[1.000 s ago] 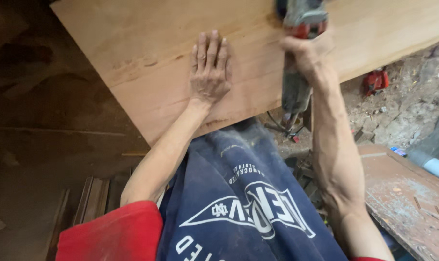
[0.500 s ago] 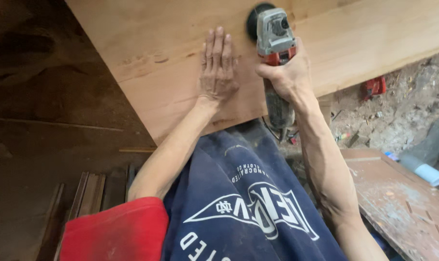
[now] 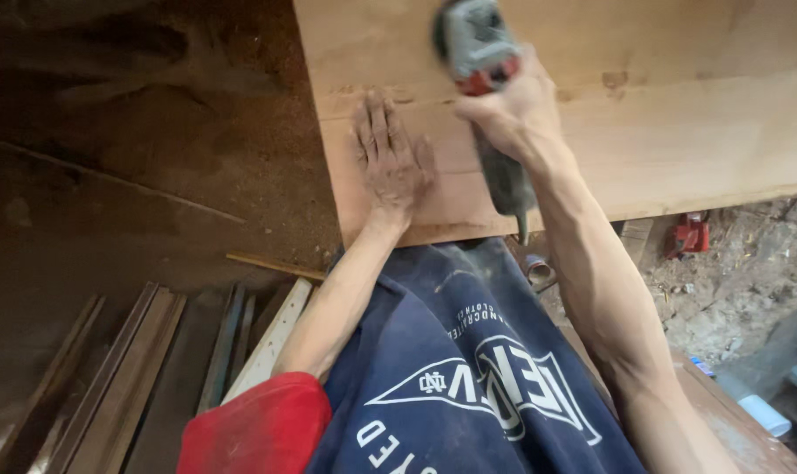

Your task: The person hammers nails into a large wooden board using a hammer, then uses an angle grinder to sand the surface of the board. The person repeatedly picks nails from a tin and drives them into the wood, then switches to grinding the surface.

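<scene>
- Since the earlier frame, the sander (image 3: 473, 39) has travelled further up the wooden board (image 3: 679, 132), away from the near edge.
- Right hand (image 3: 513, 114): grip closed around the sander's grey handle.
- Left hand (image 3: 390, 158): flat and open on the board, holding nothing, just beside the sander.
- Progress, as a judgement: sanding is under way; most of the board's surface appears unworked.
- Count: one board, one sander, several wooden strips (image 3: 153, 360) below the board's near edge.
</scene>
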